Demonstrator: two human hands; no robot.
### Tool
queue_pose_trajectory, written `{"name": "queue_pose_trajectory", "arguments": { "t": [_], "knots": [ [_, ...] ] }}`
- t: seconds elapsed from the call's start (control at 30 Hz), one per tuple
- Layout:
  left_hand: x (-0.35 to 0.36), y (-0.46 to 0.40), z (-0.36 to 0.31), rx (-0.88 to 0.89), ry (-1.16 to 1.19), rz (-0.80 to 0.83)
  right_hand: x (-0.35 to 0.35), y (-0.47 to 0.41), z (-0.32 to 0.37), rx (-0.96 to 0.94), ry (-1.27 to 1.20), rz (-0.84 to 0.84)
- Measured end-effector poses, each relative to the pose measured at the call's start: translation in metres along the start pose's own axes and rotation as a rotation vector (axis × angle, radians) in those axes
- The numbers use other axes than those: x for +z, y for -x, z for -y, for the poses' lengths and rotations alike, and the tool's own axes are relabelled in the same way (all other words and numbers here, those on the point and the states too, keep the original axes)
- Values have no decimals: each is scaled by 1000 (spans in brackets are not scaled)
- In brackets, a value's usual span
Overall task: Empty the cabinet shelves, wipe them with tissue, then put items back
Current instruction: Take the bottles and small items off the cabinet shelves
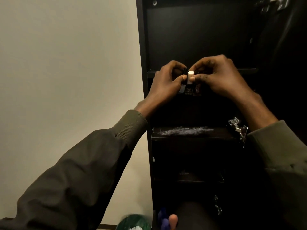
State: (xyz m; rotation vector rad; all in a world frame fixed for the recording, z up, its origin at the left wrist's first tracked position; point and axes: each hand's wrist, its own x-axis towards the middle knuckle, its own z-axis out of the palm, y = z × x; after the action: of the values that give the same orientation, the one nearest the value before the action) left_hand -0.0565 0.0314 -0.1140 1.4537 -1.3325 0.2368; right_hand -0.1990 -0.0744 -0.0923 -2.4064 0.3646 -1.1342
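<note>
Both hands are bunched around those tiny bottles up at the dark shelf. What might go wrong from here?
The left hand and right hand pinch several small bottles, one with a white cap, at once; one could slip and fall onto the lower shelf. The cabinet interior is very dark, so placement is hard to judge. The right sleeve sits close to a metal hinge and might snag.

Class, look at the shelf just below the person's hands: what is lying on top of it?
On the shelf only a pale dusty smear shows. The right sleeve covers its right end, so anything there stays unseen.
</note>
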Motion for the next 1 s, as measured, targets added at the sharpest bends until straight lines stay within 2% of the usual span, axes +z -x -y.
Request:
{"name": "queue_pose_trajectory", "arguments": {
  "t": [0.43, 0.7, 1.0],
  "knots": [
    [16, 119, 63, -214, 79, 114, 78, 87, -39, 122, -68, 187],
    [36, 192, 102, -429, 97, 187, 126, 145, -71, 227, -114, 323],
    [69, 280, 138, -593, 120, 276, 183, 226, -120, 311, -201, 411]
  ]
}}
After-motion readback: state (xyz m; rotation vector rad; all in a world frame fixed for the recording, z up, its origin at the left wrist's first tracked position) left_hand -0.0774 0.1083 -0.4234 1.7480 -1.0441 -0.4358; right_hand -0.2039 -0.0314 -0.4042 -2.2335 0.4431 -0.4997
